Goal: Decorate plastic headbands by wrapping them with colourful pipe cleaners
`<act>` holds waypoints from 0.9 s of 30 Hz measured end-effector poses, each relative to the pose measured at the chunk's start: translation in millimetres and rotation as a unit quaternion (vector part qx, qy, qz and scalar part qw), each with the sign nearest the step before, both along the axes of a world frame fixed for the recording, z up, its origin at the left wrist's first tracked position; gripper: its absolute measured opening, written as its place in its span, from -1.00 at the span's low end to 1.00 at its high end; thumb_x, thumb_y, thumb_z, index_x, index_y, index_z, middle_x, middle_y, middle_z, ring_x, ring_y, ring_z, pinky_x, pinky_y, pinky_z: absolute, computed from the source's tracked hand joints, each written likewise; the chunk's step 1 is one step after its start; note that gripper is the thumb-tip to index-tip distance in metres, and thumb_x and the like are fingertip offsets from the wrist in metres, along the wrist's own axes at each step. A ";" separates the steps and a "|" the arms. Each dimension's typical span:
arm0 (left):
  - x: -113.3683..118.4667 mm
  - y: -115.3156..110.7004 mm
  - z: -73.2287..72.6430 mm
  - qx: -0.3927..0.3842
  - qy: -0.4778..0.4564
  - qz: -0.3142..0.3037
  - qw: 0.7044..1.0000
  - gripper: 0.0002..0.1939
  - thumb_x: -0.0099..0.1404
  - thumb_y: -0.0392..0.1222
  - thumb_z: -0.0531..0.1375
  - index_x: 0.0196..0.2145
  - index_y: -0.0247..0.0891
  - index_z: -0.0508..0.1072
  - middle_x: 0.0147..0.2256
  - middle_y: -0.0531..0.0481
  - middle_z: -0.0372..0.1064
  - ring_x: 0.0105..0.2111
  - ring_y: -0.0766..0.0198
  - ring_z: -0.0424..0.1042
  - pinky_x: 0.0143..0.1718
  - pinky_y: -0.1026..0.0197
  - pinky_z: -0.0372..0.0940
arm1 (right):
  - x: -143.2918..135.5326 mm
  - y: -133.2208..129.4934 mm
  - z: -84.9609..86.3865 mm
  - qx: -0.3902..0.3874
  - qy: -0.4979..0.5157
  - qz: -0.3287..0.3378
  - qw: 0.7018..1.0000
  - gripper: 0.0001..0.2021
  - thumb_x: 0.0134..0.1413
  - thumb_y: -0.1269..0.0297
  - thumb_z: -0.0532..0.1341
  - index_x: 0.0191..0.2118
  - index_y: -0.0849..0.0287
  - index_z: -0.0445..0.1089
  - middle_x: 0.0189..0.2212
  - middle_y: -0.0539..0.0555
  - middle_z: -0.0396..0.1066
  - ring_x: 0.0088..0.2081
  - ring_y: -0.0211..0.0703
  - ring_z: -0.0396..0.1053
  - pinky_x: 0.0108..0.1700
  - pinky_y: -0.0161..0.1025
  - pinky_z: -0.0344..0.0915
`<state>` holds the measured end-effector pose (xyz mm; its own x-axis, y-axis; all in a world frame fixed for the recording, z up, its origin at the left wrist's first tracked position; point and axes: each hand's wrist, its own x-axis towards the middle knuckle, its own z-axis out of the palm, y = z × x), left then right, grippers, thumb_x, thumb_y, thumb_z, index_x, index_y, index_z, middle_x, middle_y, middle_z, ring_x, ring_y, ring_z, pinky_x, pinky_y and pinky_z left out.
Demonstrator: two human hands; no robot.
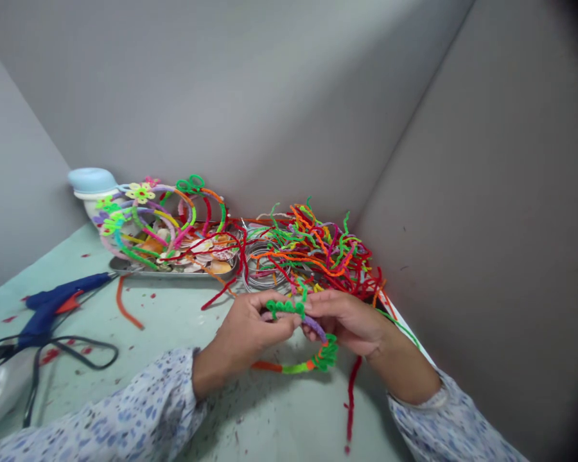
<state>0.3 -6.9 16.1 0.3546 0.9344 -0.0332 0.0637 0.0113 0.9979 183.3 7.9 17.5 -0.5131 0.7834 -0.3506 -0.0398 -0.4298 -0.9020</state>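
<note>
Between my two hands is a headband (316, 328) wrapped in purple, orange and yellow-green pipe cleaner, with a looped green cluster (325, 353) on its side. My left hand (250, 330) pinches the purple stretch, thumb along the front. A coiled green pipe cleaner (285, 308) lies along the band there. The fingers of my right hand (344, 319) close at the green coil's right end, where a short green tip sticks up. My right fingertips are partly hidden behind the band.
Finished-looking headbands (192, 205) lean over a metal tray (183, 274) of shells. Beside it are a wire coil (264, 279) and a heap of coloured pipe cleaners (327, 247). At left lie a blue glue gun (52, 301) with its cord and a white bottle (94, 186). Grey walls enclose the table.
</note>
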 end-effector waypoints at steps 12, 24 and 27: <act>-5.5 5.4 -2.4 -0.008 -0.011 -0.014 1.000 -0.91 0.08 -0.20 0.24 -0.45 -0.27 0.51 -0.47 0.04 0.39 -0.47 0.34 0.26 -0.43 0.30 0.12 | 1.3 -6.9 16.0 0.381 -0.208 -0.050 0.900 -0.90 0.01 0.34 0.24 -0.32 0.10 0.49 -0.35 0.00 0.43 -0.30 -0.22 0.36 -0.24 -0.27 0.26; -5.3 6.5 -1.4 -0.028 0.007 -0.032 0.999 -0.92 0.05 -0.23 0.23 -0.49 -0.29 0.48 -0.55 0.10 0.31 -0.54 0.38 0.20 -0.48 0.33 0.07 | 5.6 -8.3 15.8 0.289 -0.184 0.023 0.939 -0.91 0.10 0.30 0.18 -0.33 0.17 0.41 -0.52 -0.07 0.28 -0.52 -0.34 0.20 -0.46 -0.37 0.15; -5.2 5.5 0.4 -0.030 0.010 -0.043 0.999 -0.94 0.04 -0.26 0.22 -0.48 -0.30 0.48 -0.55 0.12 0.30 -0.55 0.40 0.19 -0.50 0.34 0.06 | 5.8 -8.4 13.6 0.224 -0.137 0.047 0.964 -0.88 0.09 0.26 0.18 -0.34 0.20 0.35 -0.58 -0.11 0.19 -0.57 -0.38 0.08 -0.53 -0.40 0.01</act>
<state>-5.0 -1.4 16.5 0.4313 0.8971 -0.0962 0.0869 0.0649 0.9941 189.1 -0.5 31.2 -0.5254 0.8422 -0.1208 0.2465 0.0147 -0.9690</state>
